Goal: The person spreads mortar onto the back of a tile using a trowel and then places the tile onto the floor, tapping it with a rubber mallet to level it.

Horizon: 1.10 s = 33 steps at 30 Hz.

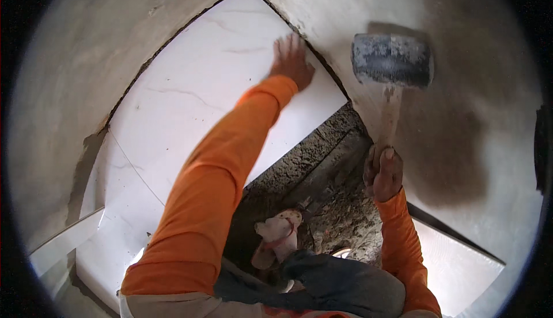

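Note:
My left hand [292, 62] rests on a large white floor tile [207, 70] with faint veins, near its edge along the right wall. The palm faces down and the fingers are stretched out, slightly blurred. In my right hand [384, 174] is a rubber mallet [393, 59], gripped round its pale wooden handle. The mallet's dark, worn, whitish-smeared head points up, in front of the right wall. Narrow dark gaps run between the tile and both walls.
Rough grey mortar [345, 203] borders the tile's near edge. My sandalled foot [279, 237] stands there. Another white tile [121, 203] adjoins on the left. A pale flat strip [66, 240] lies at the lower left, and a white panel [455, 266] at the lower right. Plastered walls [461, 116] enclose the corner.

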Motion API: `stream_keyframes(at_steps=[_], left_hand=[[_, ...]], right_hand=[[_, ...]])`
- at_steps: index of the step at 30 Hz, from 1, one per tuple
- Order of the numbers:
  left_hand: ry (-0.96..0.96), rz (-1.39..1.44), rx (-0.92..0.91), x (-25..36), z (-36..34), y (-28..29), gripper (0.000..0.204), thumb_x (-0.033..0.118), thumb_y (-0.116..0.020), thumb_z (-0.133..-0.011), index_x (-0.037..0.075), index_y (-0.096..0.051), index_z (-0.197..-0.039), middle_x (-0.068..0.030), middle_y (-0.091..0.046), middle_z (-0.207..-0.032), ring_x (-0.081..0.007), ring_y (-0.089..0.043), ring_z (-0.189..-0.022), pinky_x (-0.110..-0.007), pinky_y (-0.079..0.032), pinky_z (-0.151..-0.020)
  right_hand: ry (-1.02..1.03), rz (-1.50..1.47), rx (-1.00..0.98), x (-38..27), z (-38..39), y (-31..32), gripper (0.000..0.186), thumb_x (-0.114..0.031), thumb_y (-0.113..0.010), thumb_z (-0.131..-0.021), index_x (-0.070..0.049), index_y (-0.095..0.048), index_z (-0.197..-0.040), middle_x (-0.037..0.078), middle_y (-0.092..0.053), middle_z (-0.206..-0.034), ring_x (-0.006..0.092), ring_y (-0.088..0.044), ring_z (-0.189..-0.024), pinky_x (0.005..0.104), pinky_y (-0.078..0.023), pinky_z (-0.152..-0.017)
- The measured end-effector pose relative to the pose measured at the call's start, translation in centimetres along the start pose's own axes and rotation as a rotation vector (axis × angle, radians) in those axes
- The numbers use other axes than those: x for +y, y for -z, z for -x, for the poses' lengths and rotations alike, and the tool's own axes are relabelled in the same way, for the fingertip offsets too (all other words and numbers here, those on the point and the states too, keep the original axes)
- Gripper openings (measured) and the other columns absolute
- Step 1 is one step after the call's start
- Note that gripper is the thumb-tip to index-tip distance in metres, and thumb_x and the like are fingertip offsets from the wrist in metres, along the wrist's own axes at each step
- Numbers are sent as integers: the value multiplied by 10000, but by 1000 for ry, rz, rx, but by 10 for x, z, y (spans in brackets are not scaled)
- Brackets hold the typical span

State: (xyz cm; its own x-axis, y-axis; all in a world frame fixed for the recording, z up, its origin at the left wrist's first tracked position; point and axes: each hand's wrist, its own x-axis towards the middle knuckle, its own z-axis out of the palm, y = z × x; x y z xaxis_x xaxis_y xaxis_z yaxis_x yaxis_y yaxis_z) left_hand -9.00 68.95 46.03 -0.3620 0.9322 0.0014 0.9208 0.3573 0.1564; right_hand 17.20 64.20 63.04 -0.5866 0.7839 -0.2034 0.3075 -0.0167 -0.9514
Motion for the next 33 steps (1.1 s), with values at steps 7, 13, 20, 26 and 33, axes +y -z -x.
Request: stream_keyframes(at_steps=[7,13,20,26,33], left_hand=[[-277,442,-115,153,152,12,611,332,-405,-866,-12,-302,-1360,-195,-269,-1428,-334,-201,-1345,-541,-133,-1079],[-564,1448,-740,224,384,58,525,422,-421,-905,24,-475,-1242,-228,-535,-1166,-358,-509,-1083,-398,-368,-953],[-52,1901,-747,142,421,169,486,375,-323,-954,4,-503,-1211,-181,-517,-1221,-297,-493,-1125,-400,-326,-992],[-87,1821,-220,80,510,204,403,303,-429,-938,-3,-517,-1184,-199,-525,-1203,-312,-488,-1129,-443,-319,-986],[148,660,-597,-16,472,174,337,296,-572,-836,60,-576,-1076,-174,-570,-1067,-366,-501,-1073,-455,-353,-960]], right_hand=[[155,212,164,-3,53,19,472,-400,-349,-966,-46,-426,-664,22,-375,-559,133,-352,-504,295,-340,-491],[77,53,271,-23,79,13,491,-462,-351,-947,-58,-454,-689,-9,-384,-547,95,-332,-469,293,-270,-427],[-148,121,260,5,66,-17,518,-571,-407,-895,-101,-491,-694,-35,-389,-506,76,-381,-421,258,-304,-399],[105,77,197,27,53,-50,491,-553,-478,-875,-103,-488,-677,-18,-431,-515,78,-395,-419,253,-318,-392],[-23,110,115,25,29,-93,473,-525,-505,-869,-79,-495,-711,9,-446,-551,98,-424,-417,259,-352,-396]])
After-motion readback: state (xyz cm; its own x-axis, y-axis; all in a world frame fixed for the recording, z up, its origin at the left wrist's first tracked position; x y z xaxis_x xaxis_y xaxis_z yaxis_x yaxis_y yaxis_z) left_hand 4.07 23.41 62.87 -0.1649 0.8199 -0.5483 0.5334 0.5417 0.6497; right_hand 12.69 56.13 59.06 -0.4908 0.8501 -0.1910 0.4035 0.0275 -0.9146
